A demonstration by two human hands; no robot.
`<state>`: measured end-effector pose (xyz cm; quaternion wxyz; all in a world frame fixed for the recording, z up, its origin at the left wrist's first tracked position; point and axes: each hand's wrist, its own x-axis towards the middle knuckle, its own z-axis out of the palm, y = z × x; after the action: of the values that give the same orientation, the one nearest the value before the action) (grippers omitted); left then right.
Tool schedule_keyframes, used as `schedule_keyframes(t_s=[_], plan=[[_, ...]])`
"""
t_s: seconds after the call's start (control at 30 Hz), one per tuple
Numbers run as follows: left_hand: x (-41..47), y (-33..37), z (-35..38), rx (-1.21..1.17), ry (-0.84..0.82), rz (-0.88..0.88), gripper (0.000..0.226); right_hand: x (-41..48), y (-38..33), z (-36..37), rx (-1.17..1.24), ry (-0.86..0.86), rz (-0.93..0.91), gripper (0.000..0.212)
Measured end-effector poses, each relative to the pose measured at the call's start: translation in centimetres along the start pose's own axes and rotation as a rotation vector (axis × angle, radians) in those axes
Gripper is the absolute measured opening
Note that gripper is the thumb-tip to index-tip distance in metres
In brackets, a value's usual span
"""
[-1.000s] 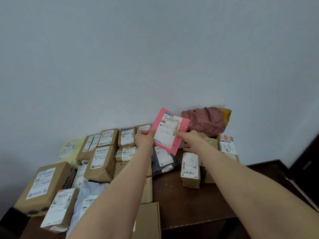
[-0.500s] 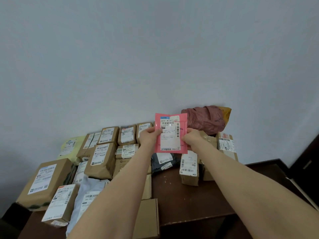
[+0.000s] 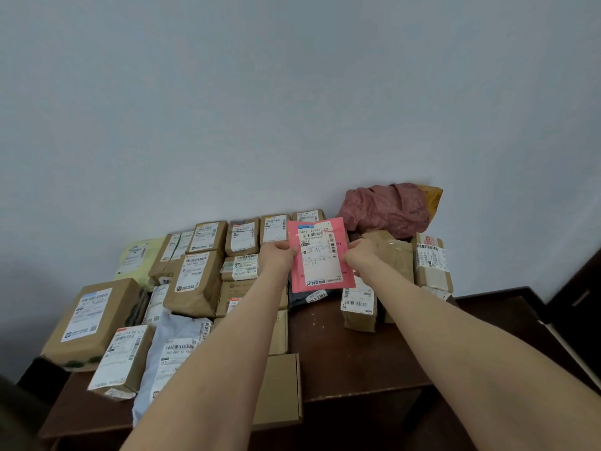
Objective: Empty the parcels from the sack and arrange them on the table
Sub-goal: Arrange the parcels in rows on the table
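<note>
plain grey wall behind a dark wooden table [image 3: 341,362] already crowded with labelled parcels, so most of the emptying looks done, and both the left hand [image 3: 276,253] and right hand [image 3: 361,255] pinch a pink mailer [image 3: 320,255] by its side edges above the back rows, not yet set down, no sack in view.

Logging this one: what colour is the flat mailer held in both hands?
The mailer is pink, with a white label; head view.
</note>
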<state>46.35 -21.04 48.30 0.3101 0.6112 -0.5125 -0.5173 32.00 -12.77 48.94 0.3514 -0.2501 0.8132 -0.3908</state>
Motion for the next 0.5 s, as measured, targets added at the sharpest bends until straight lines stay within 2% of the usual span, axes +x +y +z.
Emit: schedule_keyframes(t_s=[0.13,0.2,0.27,0.3,0.37,0.5], plan=[[0.1,-2.3,-0.8,0.1,0.051,-0.071,0.012,-0.4,1.5,1.5,-0.077,-0.078,0.06,0.03],[0.8,-4.3,-1.2,0.161,0.057,-0.108,0.01,-0.8,2.5,2.4,-0.108,-0.136,0.07,0.02],[1.9,-6.4,-1.4,0.226,0.065,-0.146,0.018,-1.1,3.3,3.4,-0.147,-0.173,0.107,0.008],[2.2,-7.4,-1.4,0.248,0.066,-0.165,0.022,-1.2,3.9,3.9,-0.159,-0.198,0.135,0.009],[2.0,-9.2,-1.3,0.261,0.07,-0.204,0.015,-1.6,5.1,5.0,-0.199,-0.261,0.169,0.016],[2.5,-12.3,0.1,0.246,0.066,-0.244,0.012,-1.6,7.1,6.4,-0.298,-0.357,0.15,0.031]])
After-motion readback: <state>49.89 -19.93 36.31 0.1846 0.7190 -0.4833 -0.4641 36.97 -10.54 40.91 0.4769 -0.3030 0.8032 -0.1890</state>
